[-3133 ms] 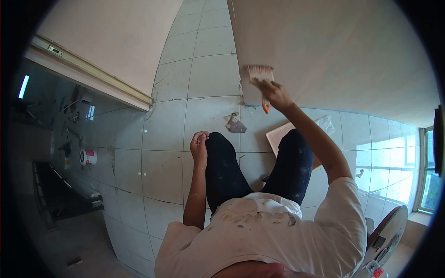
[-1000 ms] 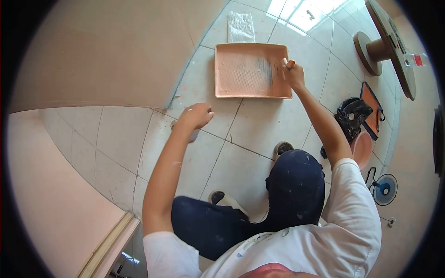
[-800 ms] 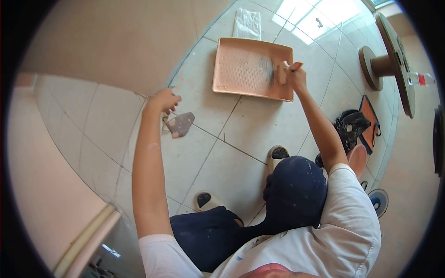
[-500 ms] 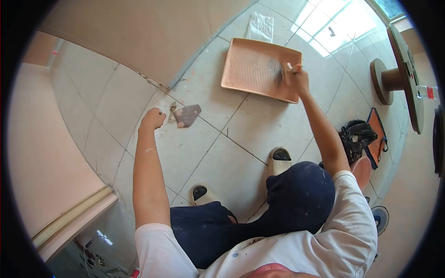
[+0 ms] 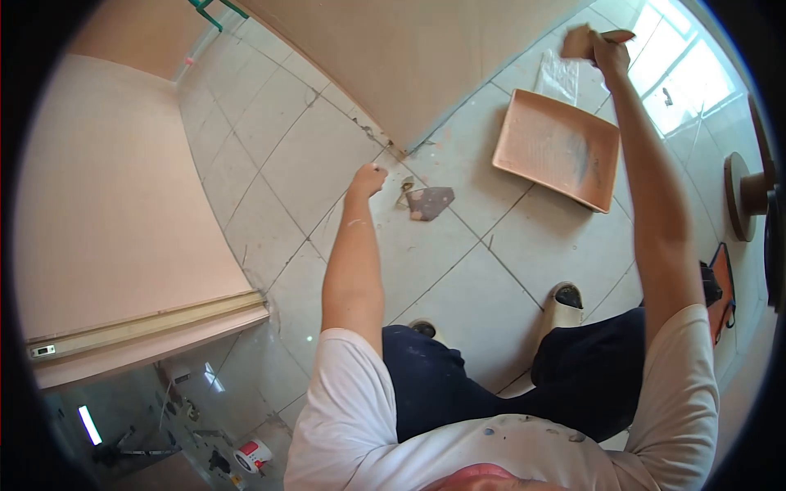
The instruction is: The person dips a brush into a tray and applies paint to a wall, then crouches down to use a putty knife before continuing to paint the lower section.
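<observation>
The wide, flat, tan-bristled brush (image 5: 578,44), grasped in the right hand (image 5: 611,57) beyond the shallow, peach-coloured, rectangular tray (image 5: 550,147), should feel light, soft-tipped and best held by its stiff handle, while the left hand (image 5: 370,179) curls closed, seemingly empty.

No words, brand or number can be read with certainty. At the lower left, a white bucket (image 5: 252,456) on the floor carries a red-and-white label, its lettering too small and blurred to make out. Further left, a pale strip (image 5: 155,327) along the end of the wall bears a little light-coloured plate (image 5: 42,350) with dark marks, also too small to decipher. Across the front of the person's white shirt (image 5: 565,462) are grey, rounded spots that form no readable letters
</observation>
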A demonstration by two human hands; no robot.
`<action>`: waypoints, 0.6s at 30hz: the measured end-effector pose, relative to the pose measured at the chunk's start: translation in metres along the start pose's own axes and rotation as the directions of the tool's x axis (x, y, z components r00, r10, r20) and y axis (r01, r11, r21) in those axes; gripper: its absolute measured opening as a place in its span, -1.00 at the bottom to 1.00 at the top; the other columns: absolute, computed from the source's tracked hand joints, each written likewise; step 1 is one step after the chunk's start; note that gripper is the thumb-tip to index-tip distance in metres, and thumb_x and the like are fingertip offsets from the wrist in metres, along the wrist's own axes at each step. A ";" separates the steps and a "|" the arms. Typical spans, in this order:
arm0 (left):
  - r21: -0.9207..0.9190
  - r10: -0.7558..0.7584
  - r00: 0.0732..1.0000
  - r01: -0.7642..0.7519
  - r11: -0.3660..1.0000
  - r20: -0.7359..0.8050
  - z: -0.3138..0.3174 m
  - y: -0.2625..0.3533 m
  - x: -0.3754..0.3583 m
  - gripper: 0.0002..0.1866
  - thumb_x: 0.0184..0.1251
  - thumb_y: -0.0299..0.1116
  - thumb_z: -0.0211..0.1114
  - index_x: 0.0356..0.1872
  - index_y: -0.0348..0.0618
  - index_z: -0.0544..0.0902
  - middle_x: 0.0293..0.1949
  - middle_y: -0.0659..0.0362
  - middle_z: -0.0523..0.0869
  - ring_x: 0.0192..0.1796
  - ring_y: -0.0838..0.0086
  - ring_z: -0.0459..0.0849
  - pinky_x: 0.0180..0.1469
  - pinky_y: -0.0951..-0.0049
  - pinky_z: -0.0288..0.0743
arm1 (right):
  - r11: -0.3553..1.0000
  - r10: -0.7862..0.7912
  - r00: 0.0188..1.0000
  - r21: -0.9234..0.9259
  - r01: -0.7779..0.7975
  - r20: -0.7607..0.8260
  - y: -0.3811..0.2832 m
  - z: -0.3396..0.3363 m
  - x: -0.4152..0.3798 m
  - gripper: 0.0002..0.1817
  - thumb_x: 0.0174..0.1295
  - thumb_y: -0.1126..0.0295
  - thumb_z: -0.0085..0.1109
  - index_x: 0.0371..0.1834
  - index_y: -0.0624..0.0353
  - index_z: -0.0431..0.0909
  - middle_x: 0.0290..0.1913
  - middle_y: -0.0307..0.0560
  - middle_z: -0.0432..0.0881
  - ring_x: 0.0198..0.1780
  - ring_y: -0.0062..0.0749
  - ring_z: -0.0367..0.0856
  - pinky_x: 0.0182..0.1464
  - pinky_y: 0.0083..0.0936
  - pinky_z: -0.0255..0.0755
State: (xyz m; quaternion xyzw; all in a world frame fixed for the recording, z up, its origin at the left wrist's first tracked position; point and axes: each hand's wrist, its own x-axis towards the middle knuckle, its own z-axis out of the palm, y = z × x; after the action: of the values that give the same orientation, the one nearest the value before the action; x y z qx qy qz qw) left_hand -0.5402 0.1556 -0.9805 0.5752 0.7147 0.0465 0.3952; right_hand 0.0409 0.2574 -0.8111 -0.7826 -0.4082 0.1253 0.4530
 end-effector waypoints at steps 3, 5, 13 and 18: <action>-0.188 0.003 1.000 0.001 0.982 0.021 0.006 0.018 -0.005 -0.64 0.29 -0.20 0.23 -0.10 -0.31 0.70 -0.24 -0.02 0.78 -0.38 0.30 0.74 -0.21 0.25 0.60 | 0.605 0.381 0.914 0.785 -0.131 -0.141 -0.044 0.077 -0.098 -0.49 0.27 0.04 0.27 -0.18 0.43 0.63 -0.30 -0.01 0.74 -0.31 -0.34 0.73 -0.18 -0.40 0.63; -0.120 0.027 0.995 -0.016 0.993 0.091 0.006 0.024 -0.006 -0.62 0.31 -0.19 0.23 -0.02 -0.27 0.69 -0.20 0.00 0.79 -0.25 0.24 0.76 -0.11 0.24 0.60 | 0.630 0.388 0.922 0.734 -0.255 -0.013 -0.032 0.132 -0.168 -0.49 0.35 0.02 0.18 -0.21 0.40 0.64 -0.28 -0.03 0.73 -0.30 -0.34 0.71 -0.14 -0.42 0.60; 0.126 0.024 0.998 -0.031 0.992 0.054 -0.010 -0.019 -0.015 -0.64 0.34 -0.17 0.25 0.02 -0.17 0.71 -0.05 -0.05 0.78 0.06 0.13 0.72 0.13 0.24 0.55 | 0.291 0.680 0.676 0.741 -0.605 0.284 -0.042 0.220 -0.342 -0.71 0.32 0.29 0.32 -0.20 0.29 0.47 -0.40 -0.09 0.63 -0.47 -0.47 0.62 -0.53 -0.50 0.48; 0.234 -0.024 0.999 0.015 0.972 0.039 -0.018 -0.044 -0.030 -0.65 0.35 -0.18 0.26 0.03 -0.16 0.71 -0.05 -0.05 0.78 0.05 0.14 0.73 0.13 0.23 0.55 | 0.136 0.511 0.723 0.787 -0.602 0.465 -0.058 0.248 -0.341 -0.75 0.30 0.34 0.32 -0.20 0.26 0.48 -0.42 -0.11 0.61 -0.53 -0.46 0.59 -0.52 -0.49 0.50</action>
State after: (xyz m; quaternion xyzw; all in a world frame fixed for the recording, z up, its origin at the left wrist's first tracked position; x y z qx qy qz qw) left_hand -0.5853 0.1224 -0.9761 0.6115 0.7125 -0.0538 0.3399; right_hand -0.3470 0.1662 -0.9615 -0.4884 0.0316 0.5164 0.7027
